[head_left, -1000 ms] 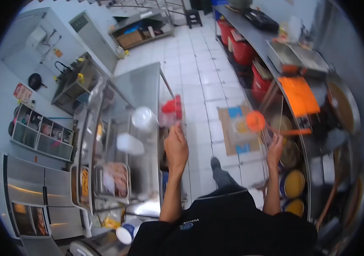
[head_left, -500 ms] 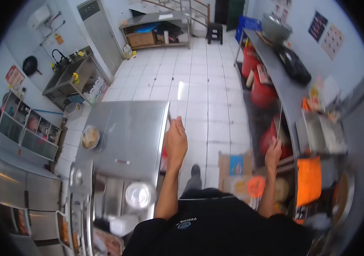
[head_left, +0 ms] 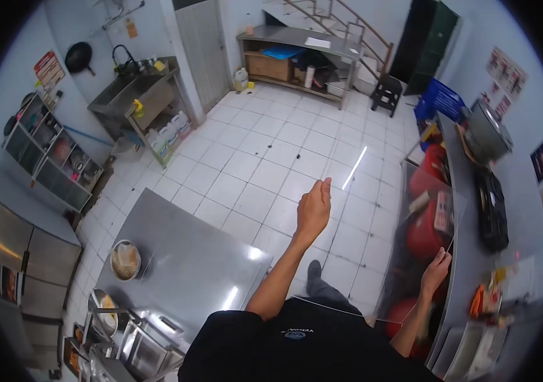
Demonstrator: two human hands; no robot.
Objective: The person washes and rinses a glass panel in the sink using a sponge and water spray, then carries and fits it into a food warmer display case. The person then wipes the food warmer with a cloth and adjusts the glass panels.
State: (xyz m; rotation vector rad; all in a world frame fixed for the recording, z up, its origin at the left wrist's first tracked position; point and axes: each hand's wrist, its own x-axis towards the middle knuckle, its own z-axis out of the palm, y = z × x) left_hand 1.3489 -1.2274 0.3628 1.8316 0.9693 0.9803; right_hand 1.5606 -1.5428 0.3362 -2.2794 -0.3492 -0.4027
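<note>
Between my two hands is a large, clear, flat sheet [head_left: 376, 251], held out in front of my body. The floor and red containers show through it. My left hand [head_left: 314, 207] is closed at its left side, thumb up. At the right edge, the fingers of my right hand [head_left: 435, 270] are wrapped around the sheet. The thin lower edge runs across close to my black shirt [head_left: 297, 344].
A steel table [head_left: 188, 254] with a bowl [head_left: 125, 260] stands on my left. Along my right runs a long counter [head_left: 469, 267] with a large pot [head_left: 489, 132] and red containers [head_left: 425, 235] beneath. A black stool [head_left: 386, 95] stands ahead on the tiled floor [head_left: 265, 165].
My view has turned left and moved forward past the steel table. Both hands still grip the clear sheet, whose face is now more visible.
</note>
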